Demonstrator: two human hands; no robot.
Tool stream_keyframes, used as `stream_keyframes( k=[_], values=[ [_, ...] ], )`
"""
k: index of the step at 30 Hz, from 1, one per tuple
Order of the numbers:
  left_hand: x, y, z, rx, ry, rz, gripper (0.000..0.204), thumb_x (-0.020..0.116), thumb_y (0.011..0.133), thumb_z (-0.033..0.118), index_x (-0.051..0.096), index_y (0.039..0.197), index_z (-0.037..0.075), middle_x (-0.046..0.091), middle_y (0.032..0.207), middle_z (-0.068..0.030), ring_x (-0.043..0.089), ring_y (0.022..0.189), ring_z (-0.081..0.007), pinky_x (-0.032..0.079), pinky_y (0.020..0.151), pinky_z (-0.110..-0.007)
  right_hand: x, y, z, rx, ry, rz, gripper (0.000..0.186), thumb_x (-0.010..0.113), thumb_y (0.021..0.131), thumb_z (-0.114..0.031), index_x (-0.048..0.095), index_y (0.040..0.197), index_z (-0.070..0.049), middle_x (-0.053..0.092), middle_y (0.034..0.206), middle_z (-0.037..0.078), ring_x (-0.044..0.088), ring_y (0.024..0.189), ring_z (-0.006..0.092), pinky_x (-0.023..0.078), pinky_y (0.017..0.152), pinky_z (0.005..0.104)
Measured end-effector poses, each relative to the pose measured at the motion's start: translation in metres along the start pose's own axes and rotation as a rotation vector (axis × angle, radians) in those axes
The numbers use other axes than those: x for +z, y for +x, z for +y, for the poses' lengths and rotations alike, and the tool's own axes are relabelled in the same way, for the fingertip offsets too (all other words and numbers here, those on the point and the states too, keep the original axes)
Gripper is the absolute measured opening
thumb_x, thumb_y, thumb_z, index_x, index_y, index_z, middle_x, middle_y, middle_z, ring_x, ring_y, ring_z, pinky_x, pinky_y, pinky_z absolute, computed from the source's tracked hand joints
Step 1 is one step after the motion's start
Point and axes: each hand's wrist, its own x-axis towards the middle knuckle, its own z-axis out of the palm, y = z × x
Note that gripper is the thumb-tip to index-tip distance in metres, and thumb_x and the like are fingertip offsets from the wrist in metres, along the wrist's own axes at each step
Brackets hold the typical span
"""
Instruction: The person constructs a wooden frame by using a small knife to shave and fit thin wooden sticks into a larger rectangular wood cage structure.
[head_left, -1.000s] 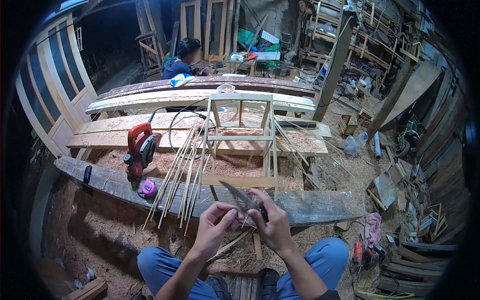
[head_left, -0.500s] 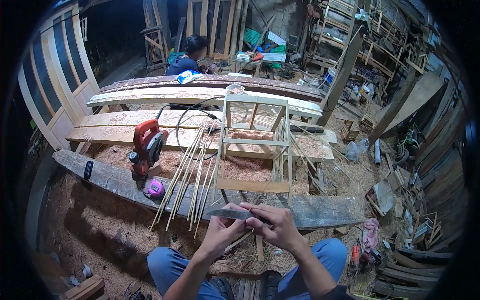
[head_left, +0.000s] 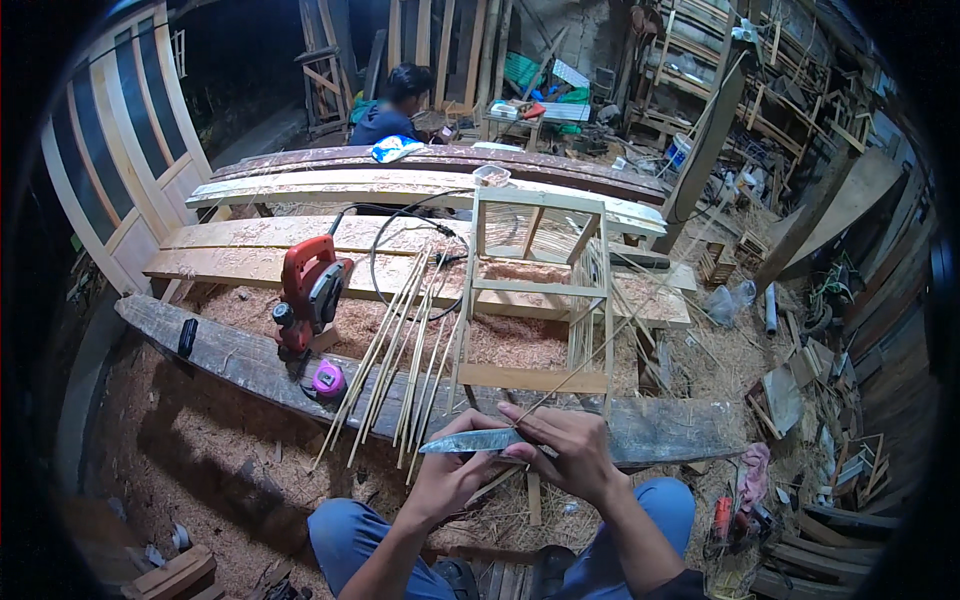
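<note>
My right hand (head_left: 572, 452) is closed around a knife, its handle hidden in the fingers. The broad grey knife blade (head_left: 468, 441) points left, lying across the fingers of my left hand (head_left: 450, 482). My left hand is closed at the blade, pinching a thin bamboo stick (head_left: 572, 374), which slants up and right past the frame. Exactly where the fingers grip the stick is partly covered. Just beyond my hands, a small wooden frame (head_left: 540, 286) with thin slats stands by the worn plank (head_left: 665, 425). A bundle of thin sticks (head_left: 392, 360) leans over that plank, left of my hands.
A red electric planer (head_left: 308, 292), a pink tape measure (head_left: 327, 379) and a small black object (head_left: 187, 338) rest on the left of the plank. Shaving-covered boards (head_left: 250, 262) stretch behind. A person (head_left: 390, 108) sits at the back. Scrap wood (head_left: 800, 395) lies right.
The blade has tilted, so its flat side now shows brighter. The slanting bamboo stick now shows clearly above my right hand. The whole view has shifted slightly.
</note>
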Motion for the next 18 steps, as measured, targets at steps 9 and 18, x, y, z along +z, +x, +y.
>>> stream_keyframes(
  k=[9,18],
  values=[
    [-0.006,0.005,-0.001,0.044,0.137,0.027,0.013,0.062,0.104,0.003,0.065,0.116,-0.001,0.067,0.100,-0.0038,0.062,0.094,-0.0086,0.049,0.088,-0.025,-0.001,0.003,0.008,-0.007,-0.119,0.003,0.054,0.072,0.096,-0.040,0.065,0.145,-0.018,0.055,0.072,0.004,0.057,0.059,0.0185,0.046,0.056,0.0355],
    [-0.015,-0.003,0.006,-0.123,0.102,0.040,0.013,0.059,0.107,0.006,0.062,0.117,-0.001,0.072,0.106,-0.0097,0.069,0.095,-0.0145,0.055,0.088,-0.029,-0.036,0.002,0.029,0.215,-0.093,0.267,0.043,0.070,0.100,-0.033,0.070,0.139,-0.015,0.074,0.089,0.010,0.070,0.070,0.0254,0.055,0.064,0.0379]
  ],
)
